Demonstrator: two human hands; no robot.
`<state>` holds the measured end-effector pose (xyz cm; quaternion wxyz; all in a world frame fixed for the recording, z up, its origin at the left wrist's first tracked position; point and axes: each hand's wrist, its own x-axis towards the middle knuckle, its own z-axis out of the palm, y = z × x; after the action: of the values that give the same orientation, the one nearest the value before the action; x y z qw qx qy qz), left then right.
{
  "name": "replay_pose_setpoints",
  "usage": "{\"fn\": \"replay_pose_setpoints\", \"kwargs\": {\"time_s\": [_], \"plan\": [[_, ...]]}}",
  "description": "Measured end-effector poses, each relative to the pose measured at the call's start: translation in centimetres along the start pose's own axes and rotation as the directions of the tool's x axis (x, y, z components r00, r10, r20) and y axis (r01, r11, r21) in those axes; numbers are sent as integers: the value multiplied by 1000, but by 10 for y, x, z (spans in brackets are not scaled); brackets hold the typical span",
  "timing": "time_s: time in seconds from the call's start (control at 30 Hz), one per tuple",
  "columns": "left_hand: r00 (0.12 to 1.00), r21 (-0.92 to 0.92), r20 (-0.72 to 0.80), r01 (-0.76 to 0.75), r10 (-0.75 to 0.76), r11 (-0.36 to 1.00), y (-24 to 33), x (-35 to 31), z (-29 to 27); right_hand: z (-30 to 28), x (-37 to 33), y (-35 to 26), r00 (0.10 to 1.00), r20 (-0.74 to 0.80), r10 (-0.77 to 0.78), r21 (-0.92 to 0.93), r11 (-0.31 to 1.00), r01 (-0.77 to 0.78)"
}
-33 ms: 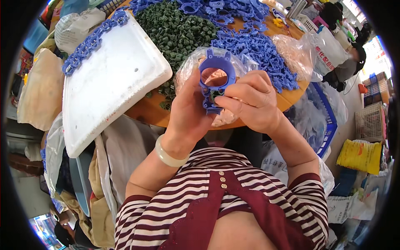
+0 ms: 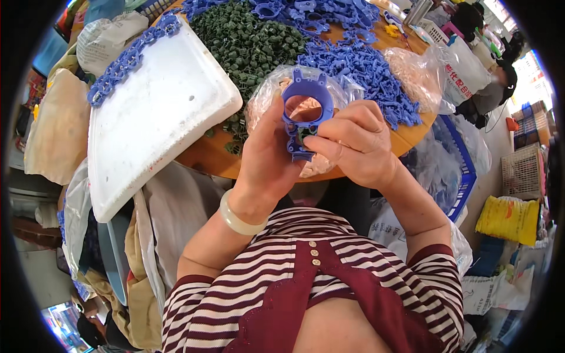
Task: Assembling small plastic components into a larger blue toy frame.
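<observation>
My left hand [image 2: 268,150] is closed around the left side of a blue plastic frame [image 2: 309,90], with a large round opening at its top and a narrower lower section. My right hand [image 2: 362,144] is closed at the frame's right side, its thumb and fingertips pinching at the lower section. A small dark green plastic piece [image 2: 303,133] shows there against the thumb, partly covered by it. Right behind the frame lies a clear bag [image 2: 259,106] of pinkish small parts, glimpsed through the round opening.
On the round wooden table [image 2: 206,154] are heaps of dark green pieces [image 2: 244,50], small blue parts [image 2: 365,73] and larger blue frames [image 2: 312,15]. A white foam board [image 2: 159,112] at left carries a row of blue parts [image 2: 126,62]. A blue basket [image 2: 465,170] stands at right.
</observation>
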<state>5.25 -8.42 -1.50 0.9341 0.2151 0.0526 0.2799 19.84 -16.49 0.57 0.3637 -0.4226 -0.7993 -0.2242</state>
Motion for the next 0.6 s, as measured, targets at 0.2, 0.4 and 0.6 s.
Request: {"fn": "replay_pose_setpoints", "kwargs": {"time_s": [0.2, 0.4, 0.6], "plan": [[998, 62, -54, -16, 20, 998, -10, 2, 3, -6, -7, -7, 999, 34, 0, -41, 999, 1], [997, 69, -70, -9, 14, 998, -10, -1, 8, -5, -8, -7, 998, 66, 14, -48, 999, -11], [999, 24, -28, 15, -14, 1000, -13, 1, 1, -4, -4, -8, 993, 83, 85, -13, 996, -84]]}}
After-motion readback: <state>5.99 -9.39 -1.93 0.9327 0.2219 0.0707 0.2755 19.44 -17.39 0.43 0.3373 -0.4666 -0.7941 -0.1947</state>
